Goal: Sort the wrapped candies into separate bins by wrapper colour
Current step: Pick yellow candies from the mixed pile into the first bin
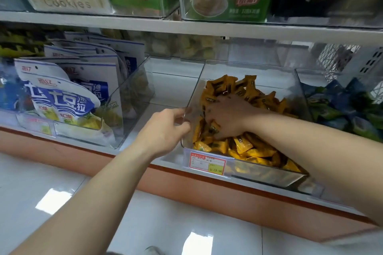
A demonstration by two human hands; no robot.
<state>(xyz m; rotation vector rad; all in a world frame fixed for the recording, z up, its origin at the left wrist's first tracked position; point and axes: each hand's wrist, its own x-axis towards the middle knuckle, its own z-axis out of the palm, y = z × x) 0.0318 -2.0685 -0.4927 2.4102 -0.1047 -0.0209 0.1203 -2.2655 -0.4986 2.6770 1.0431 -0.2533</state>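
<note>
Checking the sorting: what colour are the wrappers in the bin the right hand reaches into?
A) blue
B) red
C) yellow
C: the right hand digs among yellow candies in the clear bin, whose left edge the left hand grips.

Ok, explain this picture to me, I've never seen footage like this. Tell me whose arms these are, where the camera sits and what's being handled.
No machine here: the two bare arms are a person's, and the one picture comes from a camera worn on their head, looking down at a shop shelf. The left hand grips the left wall of a clear bin. The right hand is pushed into the yellow candies filling it; the pile hides whether it holds any. The bin to the right holds blue and green candies; blue and white bags stand to the left.
</note>
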